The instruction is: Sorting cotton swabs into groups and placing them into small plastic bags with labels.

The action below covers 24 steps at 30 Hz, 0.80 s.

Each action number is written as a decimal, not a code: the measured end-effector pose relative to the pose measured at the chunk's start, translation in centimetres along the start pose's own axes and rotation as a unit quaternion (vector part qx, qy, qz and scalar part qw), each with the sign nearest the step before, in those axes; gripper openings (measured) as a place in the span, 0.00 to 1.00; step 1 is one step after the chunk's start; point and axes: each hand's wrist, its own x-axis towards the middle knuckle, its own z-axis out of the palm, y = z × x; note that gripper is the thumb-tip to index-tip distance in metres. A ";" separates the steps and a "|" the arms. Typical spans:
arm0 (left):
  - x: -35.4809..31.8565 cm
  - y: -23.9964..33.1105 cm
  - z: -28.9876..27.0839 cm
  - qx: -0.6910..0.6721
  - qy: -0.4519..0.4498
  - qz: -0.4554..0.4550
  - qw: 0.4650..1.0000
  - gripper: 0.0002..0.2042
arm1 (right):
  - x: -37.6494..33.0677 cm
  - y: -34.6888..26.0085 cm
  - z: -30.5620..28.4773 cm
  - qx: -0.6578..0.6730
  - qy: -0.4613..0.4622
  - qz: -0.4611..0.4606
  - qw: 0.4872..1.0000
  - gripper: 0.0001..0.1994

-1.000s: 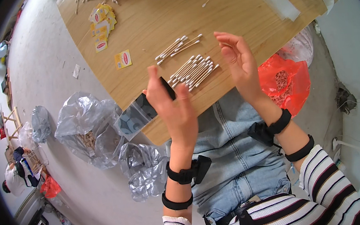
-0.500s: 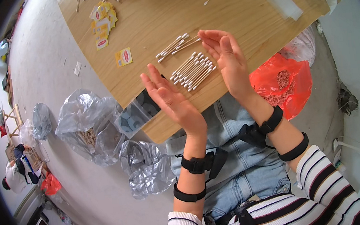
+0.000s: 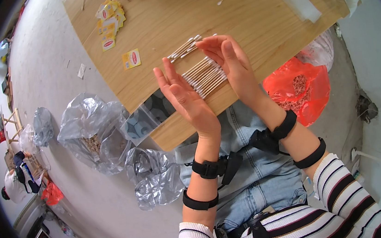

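Observation:
A row of cotton swabs (image 3: 205, 76) lies side by side on the wooden table (image 3: 180, 20), its white tips lined up at both ends. My left hand (image 3: 188, 101) stands on edge at the row's left end, fingers stretched out. Against the right end rests my right hand (image 3: 235, 65), its fingers extended and slightly curved. Both palms face each other and appear to touch the tips. Just beyond, a smaller loose bunch of swabs (image 3: 184, 49) lies partly behind my fingertips.
Yellow-and-white labels (image 3: 107, 28) lie at the far left, one single label (image 3: 131, 58) nearer. Clear plastic sleeves (image 3: 299, 3) are at the right. A patterned zip bag (image 3: 140, 124) hangs over the near edge. Grey bags (image 3: 91, 134) and a red bag (image 3: 301, 88) stand beside the table.
My hands have come closer together against the row's ends. The swabs, staggered before, are now more evenly lined up.

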 end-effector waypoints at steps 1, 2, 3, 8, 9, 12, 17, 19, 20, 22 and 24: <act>0.0 0.1 -0.1 0.001 -0.012 -0.007 1.000 0.34 | -0.4 0.1 0.0 0.008 0.015 -0.007 1.000 0.24; 0.0 0.3 -0.3 0.002 -0.010 -0.006 1.000 0.34 | -0.7 0.1 0.1 0.016 0.031 -0.014 0.999 0.24; 0.0 0.4 -0.6 0.001 -0.023 -0.015 1.000 0.34 | -1.1 0.1 0.2 0.018 0.029 -0.013 0.999 0.24; -1.0 1.1 -1.1 0.131 -0.059 0.020 0.989 0.34 | -1.8 -0.6 -0.4 -0.040 0.100 -0.051 0.993 0.20; -1.2 1.2 -1.4 0.347 -0.152 0.096 0.920 0.36 | -1.7 -1.0 -0.6 -0.041 0.099 -0.051 0.993 0.20; -2.1 1.3 -1.3 0.594 -0.274 0.167 0.738 0.38 | -0.7 -2.6 -0.2 -0.108 0.123 -0.079 0.983 0.13; -2.6 -0.5 -1.6 0.674 -0.320 0.181 0.640 0.42 | 0.5 -3.9 1.1 -0.377 -0.026 -0.133 0.916 0.05; -2.7 -1.2 -1.7 0.649 -0.287 0.219 0.670 0.37 | 1.3 -3.1 1.0 -0.417 -0.065 -0.160 0.893 0.04; -2.7 -1.4 -1.8 0.636 -0.292 0.221 0.679 0.37 | 1.7 -2.8 0.8 -0.465 -0.114 -0.173 0.861 0.03; -2.8 -1.7 -1.8 0.624 -0.293 0.224 0.689 0.36 | 2.5 -2.5 0.6 -0.511 -0.164 -0.187 0.823 0.01; -2.8 -1.7 -1.6 0.600 -0.278 0.238 0.712 0.37 | 3.3 -2.4 0.5 -0.557 -0.213 -0.174 0.784 0.02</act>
